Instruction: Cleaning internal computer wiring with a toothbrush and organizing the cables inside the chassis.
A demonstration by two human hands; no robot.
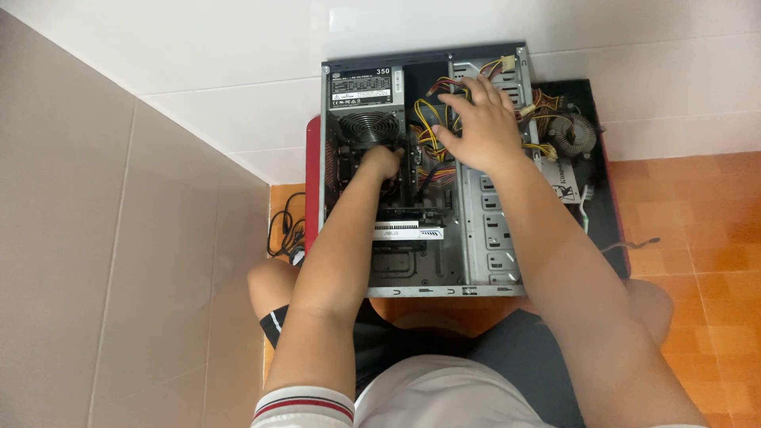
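black cables (284, 231) on orange floor tiles (697, 238) beside white wall (198, 55)

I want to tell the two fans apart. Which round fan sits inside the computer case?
The black grilled fan on the power supply, beside the left hand. The other, a finned cooler fan, lies outside on the black side panel.

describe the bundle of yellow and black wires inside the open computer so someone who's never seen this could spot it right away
Start at the open computer case lying on the orange floor against the white wall. Near its far end, right of the round black fan, sits the wire bundle, directly under the right hand. It is the only bright yellow tangle inside the grey metal case.
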